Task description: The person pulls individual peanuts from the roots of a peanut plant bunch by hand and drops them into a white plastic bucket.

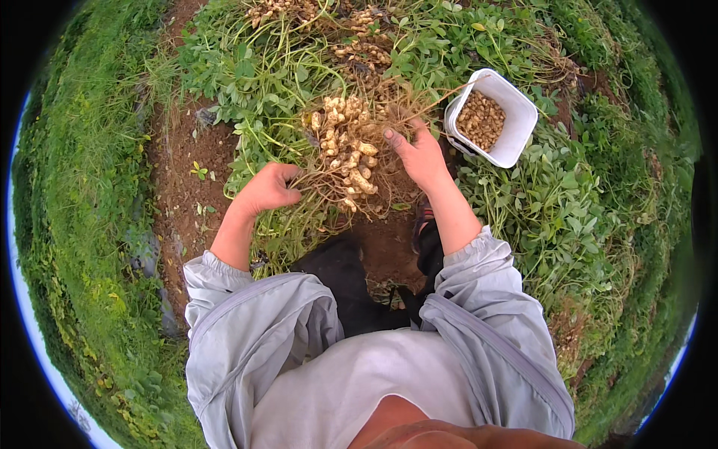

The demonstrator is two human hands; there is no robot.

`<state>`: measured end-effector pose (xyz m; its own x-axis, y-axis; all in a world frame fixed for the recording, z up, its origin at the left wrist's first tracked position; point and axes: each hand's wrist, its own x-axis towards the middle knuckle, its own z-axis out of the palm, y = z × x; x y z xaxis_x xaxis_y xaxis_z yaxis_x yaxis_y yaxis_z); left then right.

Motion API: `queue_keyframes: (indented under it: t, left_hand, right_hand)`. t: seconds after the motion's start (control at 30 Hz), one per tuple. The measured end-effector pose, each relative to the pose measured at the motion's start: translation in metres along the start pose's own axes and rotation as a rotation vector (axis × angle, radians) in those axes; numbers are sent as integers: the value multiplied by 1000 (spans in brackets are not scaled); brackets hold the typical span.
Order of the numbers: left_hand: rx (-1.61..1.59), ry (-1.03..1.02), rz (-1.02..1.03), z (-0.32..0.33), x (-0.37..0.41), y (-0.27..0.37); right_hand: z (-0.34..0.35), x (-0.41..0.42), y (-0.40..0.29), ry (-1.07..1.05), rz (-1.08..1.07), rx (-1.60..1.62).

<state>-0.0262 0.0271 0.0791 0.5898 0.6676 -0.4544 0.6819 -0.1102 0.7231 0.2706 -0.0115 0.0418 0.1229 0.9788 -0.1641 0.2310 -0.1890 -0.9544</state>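
My left hand (272, 188) grips the stems of an uprooted peanut plant at the left of a dense cluster of peanut pods (350, 151). The pods are pale, soil-stained and hang among thin brown roots. My right hand (416, 147) is at the right side of the cluster, its thumb apart from the fingers, amid the fine roots (392, 120); its fingertips are partly hidden there, so whether it grips them is unclear. A white square plastic bucket (519, 126), tilted, stands just right of my right hand, with loose peanuts (481, 122) in its bottom.
More pulled peanut plants with pods (364, 53) lie beyond the cluster. Leafy peanut foliage (561, 196) spreads at the right, below the bucket. Bare brown soil (190, 168) shows at the left, with grass (90, 196) farther out. My feet and dark trousers are just below the cluster.
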Motion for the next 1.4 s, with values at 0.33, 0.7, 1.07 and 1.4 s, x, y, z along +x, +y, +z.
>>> queue_keyframes:
  t: [0.33,0.7,1.07,1.4]
  left_hand:
    - [666,330,10,69,-16,30]
    - [623,682,-85,117,35,-28]
    - [-166,679,67,36,-22,29]
    - [-838,871,16,69,14,59]
  right_hand:
    - [18,-14,-10,-29,-215,-297]
    - [34,-21,-35,-69,-98,120]
    - [-6,5,-14,132,37,409]
    - [-61,-9,-17,495,-262,8]
